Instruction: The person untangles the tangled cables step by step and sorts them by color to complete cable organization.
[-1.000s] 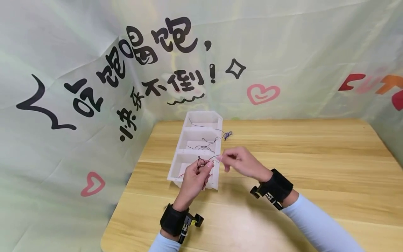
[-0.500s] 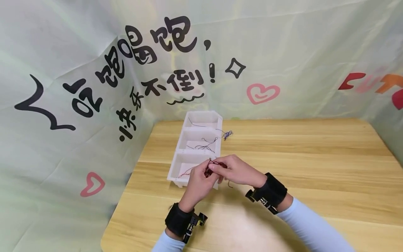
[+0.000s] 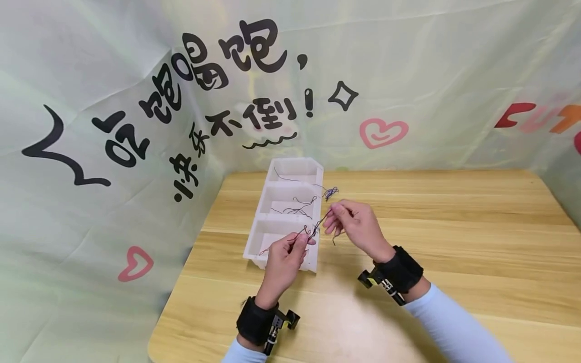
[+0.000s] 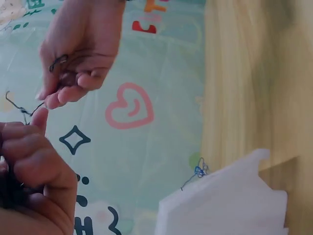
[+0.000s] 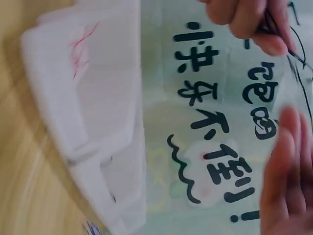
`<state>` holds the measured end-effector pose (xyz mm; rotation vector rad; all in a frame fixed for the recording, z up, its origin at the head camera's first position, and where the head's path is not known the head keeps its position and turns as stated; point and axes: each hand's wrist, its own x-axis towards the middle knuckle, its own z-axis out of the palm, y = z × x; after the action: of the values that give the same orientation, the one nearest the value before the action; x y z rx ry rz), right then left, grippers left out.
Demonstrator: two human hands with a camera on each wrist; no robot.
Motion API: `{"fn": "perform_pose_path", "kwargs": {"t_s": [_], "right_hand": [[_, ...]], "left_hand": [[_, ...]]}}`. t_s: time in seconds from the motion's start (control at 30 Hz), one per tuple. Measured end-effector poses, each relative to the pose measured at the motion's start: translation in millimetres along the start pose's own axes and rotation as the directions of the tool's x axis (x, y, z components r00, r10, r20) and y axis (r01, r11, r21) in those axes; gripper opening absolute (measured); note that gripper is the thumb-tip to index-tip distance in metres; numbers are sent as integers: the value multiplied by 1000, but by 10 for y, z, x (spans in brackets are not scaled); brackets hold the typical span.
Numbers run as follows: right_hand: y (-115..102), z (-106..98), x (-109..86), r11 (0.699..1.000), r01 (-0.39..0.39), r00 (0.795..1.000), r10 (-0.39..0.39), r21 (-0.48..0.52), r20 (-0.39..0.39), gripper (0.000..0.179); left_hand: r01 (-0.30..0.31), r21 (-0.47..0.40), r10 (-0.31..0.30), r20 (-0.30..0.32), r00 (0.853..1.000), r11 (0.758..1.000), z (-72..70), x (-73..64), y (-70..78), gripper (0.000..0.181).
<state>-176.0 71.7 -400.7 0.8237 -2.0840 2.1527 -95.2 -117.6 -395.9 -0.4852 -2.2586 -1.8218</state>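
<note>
A tangle of thin dark thread (image 3: 320, 222) stretches between both hands above the right side of the white bin (image 3: 258, 261). My left hand (image 3: 283, 258) pinches one part of it between thumb and fingers, over the near compartment. Higher and to the right, my right hand (image 3: 360, 227) pinches the other part, with a loose end hanging below its fingers. In the left wrist view, a small dark loop (image 4: 57, 62) lies against the right hand's palm side. Loops of thread also stick out past the left fingertips.
The bin has three compartments. Red thread (image 3: 267, 250) lies in the near one, dark strands (image 3: 297, 208) in the middle and a single strand (image 3: 285, 177) in the far one. A blue thread tangle (image 3: 331, 193) hangs at the bin's right edge. A printed curtain (image 3: 431, 101) stands behind.
The hands met over the bunched thread half a second ago. Since then, my right hand has moved up and right, drawing strands out between the hands.
</note>
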Motion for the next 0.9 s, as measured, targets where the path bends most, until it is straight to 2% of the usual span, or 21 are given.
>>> {"fn": "perform_pose_path", "kwargs": {"t_s": [0.1,0.17,0.27,0.4,0.5,0.57,0.67,0.77,0.9], "right_hand": [[45,-18,55,994,27,988,-11,104,-155,32],[41,-11,77,983,32,975,9,183,-222,34],[-6,45,105,944,7,974,67,330,-215,37],[-94,141,123,866,-60,980,146,496,-137,38],[-166,159,142,839,-39,974,154,542,-168,35],[-198,157,156,829,0,966,145,559,-215,32],[-231,159,186,819,48,957,127,572,-261,31],[-254,174,203,811,66,951,126,582,-282,31],[-294,178,209,808,100,937,119,580,-328,32]], "left_hand": [[-17,33,18,-22,1000,999,6,-17,0,23],[-26,48,27,-23,999,999,7,-29,-3,24],[-34,41,35,-12,999,999,10,-29,-11,24],[-8,5,8,-8,1000,1000,7,-24,-11,23],[17,-51,-19,-35,999,999,-19,-17,8,23],[7,-89,-13,-75,997,996,-36,-23,21,23],[-59,-136,40,-139,989,989,-48,-26,28,24],[-127,-159,93,-205,974,979,-48,-30,-14,25],[-169,-189,115,-268,957,967,-54,-36,-134,27]]}}
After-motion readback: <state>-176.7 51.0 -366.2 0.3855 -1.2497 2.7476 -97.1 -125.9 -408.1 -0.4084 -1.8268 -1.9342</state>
